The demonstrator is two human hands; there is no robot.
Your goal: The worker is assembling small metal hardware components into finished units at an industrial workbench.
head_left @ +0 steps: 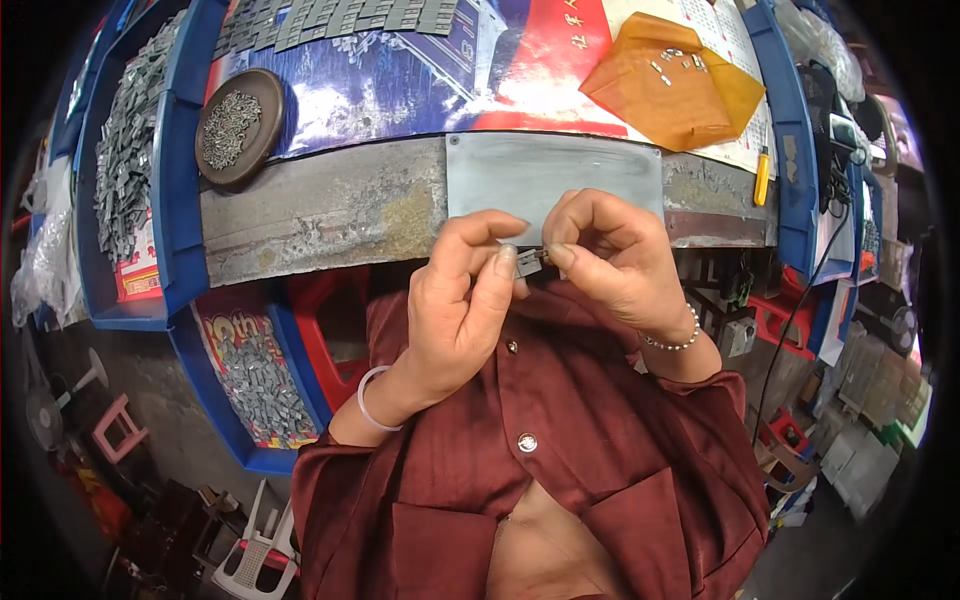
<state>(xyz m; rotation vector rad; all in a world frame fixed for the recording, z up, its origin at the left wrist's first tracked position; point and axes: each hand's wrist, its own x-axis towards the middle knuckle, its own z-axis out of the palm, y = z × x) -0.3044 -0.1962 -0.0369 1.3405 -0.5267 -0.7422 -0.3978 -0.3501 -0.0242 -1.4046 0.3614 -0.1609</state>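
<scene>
My left hand [450,310] pinches a small grey rectangular part [526,263] between thumb and fingers, in front of my chest at the table's near edge. Against the right end of that part, my right hand [620,255] is closed, its thumb and forefinger pinched together. A tiny dark metal bit shows at those fingertips, too small to name. Just beyond both hands lies a flat grey metal plate [550,180] fixed on the table edge. The fingers partly hide the grey part.
A brown round dish [273,110] of small metal pieces stands at the left. Blue bins [182,190] with grey parts flank it. Rows of grey parts [345,18] lie at the back. An orange sheet [640,105] carries several small metal pieces; a yellow-handled tool [763,180] lies right.
</scene>
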